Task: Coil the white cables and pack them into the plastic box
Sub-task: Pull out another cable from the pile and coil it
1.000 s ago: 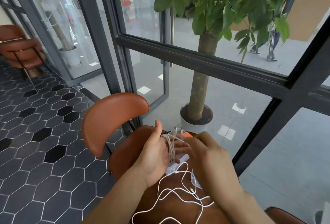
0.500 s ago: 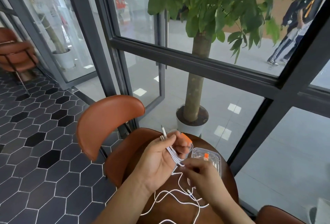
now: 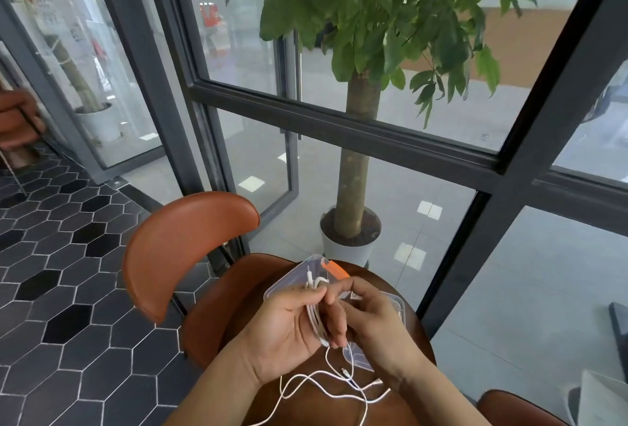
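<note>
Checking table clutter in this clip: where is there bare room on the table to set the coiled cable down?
Bare: the table strip between right hand and right rim, and a small patch below the loose white cable between the forearms. Crowded: the middle, where left hand, right hand and plastic box overlap.

View count: we work from one view only, the head camera, so no overlap between views applies.
Mount: we look from the person's head, above the round table (image 3: 416, 327).
Direction: we face forward and down; the left hand (image 3: 285, 323) and right hand (image 3: 373, 320) sit low in the centre, with the window frame (image 3: 339, 126) and potted tree (image 3: 356, 171) across the upper half.
Nearness: we are close to the hands, the white cables (image 3: 317, 317) and the plastic box (image 3: 289, 279); both forearms enter from the bottom edge.
Lens: wide-angle; we see the frame bars lean outward toward the edges.
Field limits: tiled floor (image 3: 68, 306) and chair (image 3: 183, 249) fill the left side.
</note>
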Action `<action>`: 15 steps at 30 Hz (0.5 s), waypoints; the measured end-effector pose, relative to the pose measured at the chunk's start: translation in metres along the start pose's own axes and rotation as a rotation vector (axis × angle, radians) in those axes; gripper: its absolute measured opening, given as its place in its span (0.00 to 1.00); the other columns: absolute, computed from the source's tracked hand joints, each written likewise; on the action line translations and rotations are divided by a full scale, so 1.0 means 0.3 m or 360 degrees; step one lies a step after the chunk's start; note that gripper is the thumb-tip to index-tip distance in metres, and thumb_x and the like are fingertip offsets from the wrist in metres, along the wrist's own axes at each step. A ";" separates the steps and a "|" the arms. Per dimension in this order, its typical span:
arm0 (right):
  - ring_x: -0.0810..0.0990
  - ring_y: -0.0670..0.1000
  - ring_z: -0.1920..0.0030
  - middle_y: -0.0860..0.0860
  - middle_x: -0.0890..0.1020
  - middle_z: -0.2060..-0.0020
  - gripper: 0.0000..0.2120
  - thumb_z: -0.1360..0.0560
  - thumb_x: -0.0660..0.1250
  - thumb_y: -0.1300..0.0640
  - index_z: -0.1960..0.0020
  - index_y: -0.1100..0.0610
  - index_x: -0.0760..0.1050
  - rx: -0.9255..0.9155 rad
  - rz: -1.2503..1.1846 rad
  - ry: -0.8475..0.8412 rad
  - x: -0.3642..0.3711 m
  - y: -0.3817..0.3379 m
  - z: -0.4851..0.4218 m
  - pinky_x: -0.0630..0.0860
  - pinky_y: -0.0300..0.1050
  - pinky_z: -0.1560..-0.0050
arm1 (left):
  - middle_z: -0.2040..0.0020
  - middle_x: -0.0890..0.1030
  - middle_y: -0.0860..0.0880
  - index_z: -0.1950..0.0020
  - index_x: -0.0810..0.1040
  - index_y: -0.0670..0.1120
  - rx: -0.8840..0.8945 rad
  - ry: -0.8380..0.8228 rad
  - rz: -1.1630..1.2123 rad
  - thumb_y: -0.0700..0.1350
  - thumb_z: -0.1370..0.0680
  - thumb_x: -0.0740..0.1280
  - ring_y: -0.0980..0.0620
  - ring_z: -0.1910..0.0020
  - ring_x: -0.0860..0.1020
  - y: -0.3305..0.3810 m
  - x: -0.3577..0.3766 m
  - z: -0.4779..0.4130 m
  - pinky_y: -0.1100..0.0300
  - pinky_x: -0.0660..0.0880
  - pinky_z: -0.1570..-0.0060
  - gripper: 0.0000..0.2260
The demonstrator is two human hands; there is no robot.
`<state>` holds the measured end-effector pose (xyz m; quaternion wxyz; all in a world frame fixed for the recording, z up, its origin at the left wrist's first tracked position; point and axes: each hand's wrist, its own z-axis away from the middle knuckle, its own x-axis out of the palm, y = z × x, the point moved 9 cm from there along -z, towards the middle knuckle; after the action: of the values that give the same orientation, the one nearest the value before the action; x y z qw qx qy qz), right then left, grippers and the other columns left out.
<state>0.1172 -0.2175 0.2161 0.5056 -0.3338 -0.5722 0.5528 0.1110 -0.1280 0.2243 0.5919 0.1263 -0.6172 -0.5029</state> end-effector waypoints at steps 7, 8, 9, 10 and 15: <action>0.88 0.59 0.57 0.59 0.88 0.59 0.12 0.24 0.66 0.72 0.49 0.60 0.84 -0.0185 0.0367 0.0253 -0.057 -0.047 0.048 0.86 0.53 0.55 | 0.53 0.83 0.33 0.55 0.78 0.39 -0.0145 -0.0183 -0.0118 0.42 0.23 0.67 0.34 0.50 0.82 -0.019 0.059 -0.005 0.48 0.77 0.50 0.06; 0.88 0.60 0.55 0.59 0.88 0.57 0.12 0.24 0.67 0.73 0.50 0.60 0.85 -0.0179 0.0315 0.0296 -0.064 -0.049 0.059 0.86 0.53 0.55 | 0.52 0.83 0.33 0.56 0.79 0.39 -0.0179 -0.0192 -0.0120 0.41 0.24 0.65 0.34 0.50 0.82 -0.023 0.063 -0.008 0.48 0.78 0.50 0.06; 0.88 0.60 0.55 0.59 0.88 0.58 0.13 0.25 0.68 0.73 0.51 0.59 0.86 -0.0164 0.0255 0.0333 -0.067 -0.049 0.067 0.86 0.53 0.56 | 0.52 0.83 0.32 0.57 0.79 0.39 -0.0206 -0.0207 -0.0123 0.41 0.24 0.64 0.34 0.50 0.82 -0.023 0.069 -0.010 0.49 0.78 0.50 0.07; 0.88 0.59 0.57 0.60 0.88 0.58 0.13 0.25 0.68 0.73 0.53 0.58 0.86 -0.0146 0.0209 0.0369 -0.073 -0.048 0.073 0.86 0.52 0.57 | 0.52 0.83 0.32 0.56 0.79 0.38 -0.0236 -0.0203 -0.0133 0.41 0.24 0.64 0.34 0.50 0.82 -0.021 0.072 -0.012 0.49 0.78 0.50 0.08; 0.88 0.55 0.62 0.59 0.88 0.61 0.18 0.27 0.69 0.74 0.57 0.53 0.87 -0.0185 0.0169 0.0523 -0.099 -0.068 0.087 0.85 0.46 0.63 | 0.55 0.83 0.33 0.45 0.73 0.27 -0.0300 -0.0156 -0.0252 0.40 0.27 0.66 0.36 0.55 0.83 0.002 0.100 -0.026 0.48 0.76 0.51 0.17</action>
<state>0.1039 -0.2565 0.2330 0.5422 -0.4782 -0.4944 0.4827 0.1099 -0.1539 0.2411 0.5286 0.0937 -0.5835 -0.6094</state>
